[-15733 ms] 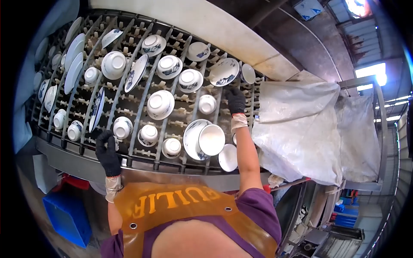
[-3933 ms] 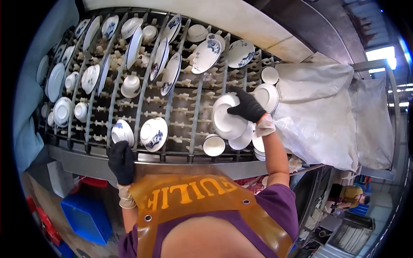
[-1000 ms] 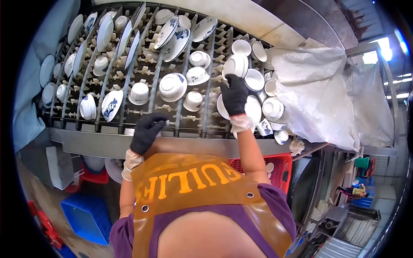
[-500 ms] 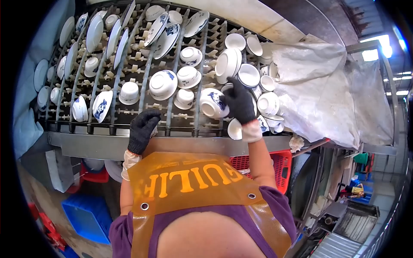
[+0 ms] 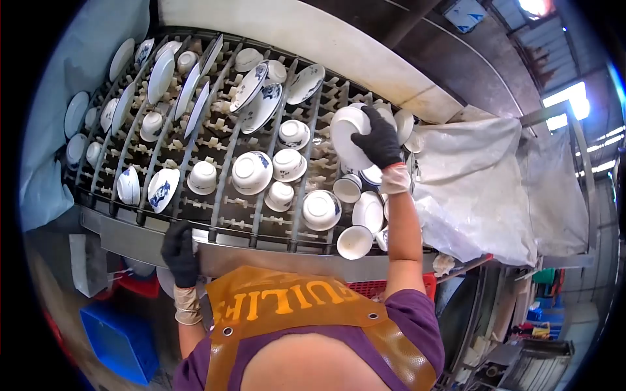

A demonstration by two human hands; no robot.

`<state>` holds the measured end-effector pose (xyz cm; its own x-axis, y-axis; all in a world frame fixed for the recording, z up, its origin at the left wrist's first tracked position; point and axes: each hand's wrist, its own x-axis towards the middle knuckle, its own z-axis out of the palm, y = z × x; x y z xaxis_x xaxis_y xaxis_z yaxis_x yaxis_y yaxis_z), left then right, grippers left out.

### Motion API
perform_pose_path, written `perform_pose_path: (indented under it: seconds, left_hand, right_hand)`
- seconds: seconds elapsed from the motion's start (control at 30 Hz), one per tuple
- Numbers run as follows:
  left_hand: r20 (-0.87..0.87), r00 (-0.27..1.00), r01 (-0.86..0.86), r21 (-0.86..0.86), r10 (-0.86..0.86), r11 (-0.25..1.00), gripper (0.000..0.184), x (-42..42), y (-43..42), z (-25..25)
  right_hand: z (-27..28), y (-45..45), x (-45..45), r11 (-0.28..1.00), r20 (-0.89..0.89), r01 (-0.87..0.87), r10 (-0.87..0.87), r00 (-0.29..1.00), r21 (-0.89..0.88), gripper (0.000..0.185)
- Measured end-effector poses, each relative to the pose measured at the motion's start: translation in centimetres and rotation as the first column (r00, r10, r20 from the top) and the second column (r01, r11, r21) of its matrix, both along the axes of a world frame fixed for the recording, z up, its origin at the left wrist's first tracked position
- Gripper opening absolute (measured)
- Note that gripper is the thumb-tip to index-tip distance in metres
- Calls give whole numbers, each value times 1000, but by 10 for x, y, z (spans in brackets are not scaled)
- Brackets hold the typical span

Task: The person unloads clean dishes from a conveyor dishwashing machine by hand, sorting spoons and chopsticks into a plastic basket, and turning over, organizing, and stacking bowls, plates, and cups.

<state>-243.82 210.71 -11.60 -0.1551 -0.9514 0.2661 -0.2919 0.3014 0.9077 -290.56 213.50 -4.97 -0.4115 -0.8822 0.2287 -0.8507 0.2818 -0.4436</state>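
One gloved right hand [image 5: 381,142] grips a smooth round dish [image 5: 347,135].

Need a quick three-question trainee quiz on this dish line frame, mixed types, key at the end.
1. Multiple choice: what is the right hand touching?
A. a white dish
B. the red basket
C. the apron
2. True or false: the blue bin stands lower than the rack that carries the bowls and plates.
3. Short answer: where is the left hand?

Key:
1. A.
2. True.
3. At the rack's near edge, on the person's side; whether it grips anything cannot be told from this view.
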Motion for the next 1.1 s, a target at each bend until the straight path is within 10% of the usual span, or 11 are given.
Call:
perform_pose_path:
  seconds: [0.27, 0.4, 0.47, 0.57, 0.67, 0.73, 0.8, 1.1]
  left_hand:
    - [243, 966, -58, -137, 90, 989, 16, -18, 2, 0]
    - [322, 938, -72, -180, 128, 981, 17, -25, 6, 1]
    - [328, 936, -80, -165, 131, 983, 17, -25, 10, -2]
    - [371, 918, -75, -185, 140, 980, 16, -30, 14, -2]
    - [406, 905, -42, -216, 129, 975, 18, -36, 17, 2]
    - [390, 916, -35, -166, 98, 985, 18, -39, 19, 0]
    - [423, 896, -64, -169, 131, 984, 19, -39, 22, -10]
    - [446, 883, -56, -203, 143, 978, 19, -57, 32, -3]
  right_hand:
    - [11, -9, 7, 731, -324, -593, 682, 656, 337, 20]
    - [-25, -59, -56, 960, -299, -275, 247, 922, -53, 25]
    - [-50, -78, -92, 994, -305, 19, 16, 952, 111, 34]
    - [-125, -106, -155, 812, -231, 12, 152, 961, 583, 33]
    - [-125, -119, -157, 872, -289, -7, 169, 942, 489, 28]
    - [-102, -107, -121, 978, -306, 116, -60, 950, 171, 35]
    - [-104, -92, -112, 963, -477, -132, 5, 879, -233, 39]
    - [-145, -33, -147, 901, -191, 401, -369, 910, 168, 57]
